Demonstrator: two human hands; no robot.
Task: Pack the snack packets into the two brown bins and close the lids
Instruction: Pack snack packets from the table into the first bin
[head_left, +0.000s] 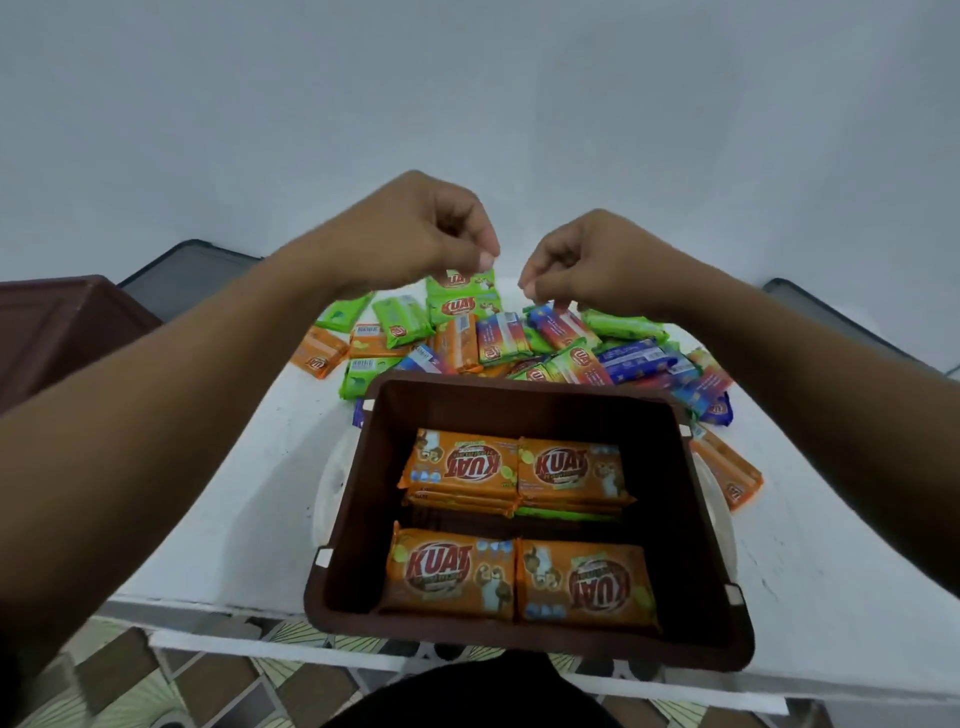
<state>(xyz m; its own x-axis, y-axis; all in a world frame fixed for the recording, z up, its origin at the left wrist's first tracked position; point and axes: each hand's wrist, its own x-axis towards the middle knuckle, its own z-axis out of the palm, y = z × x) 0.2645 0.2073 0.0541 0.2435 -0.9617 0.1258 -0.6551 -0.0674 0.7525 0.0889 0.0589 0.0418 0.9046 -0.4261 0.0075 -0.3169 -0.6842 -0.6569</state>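
Open brown bin (524, 400) at near edge of white surface (249, 499); four orange packets (460, 571) visible on top inside, two rows of two. Loose packet pile (519, 338) beyond bin: green, orange, blue-red. Second brown bin (62, 322) at far left. Left hand (415, 234) above pile, grip pinching top edge of green packet (460, 283). Right hand (587, 260) curled, fingertips at blue-red packet (558, 322); cannot tell whether grip holds it.
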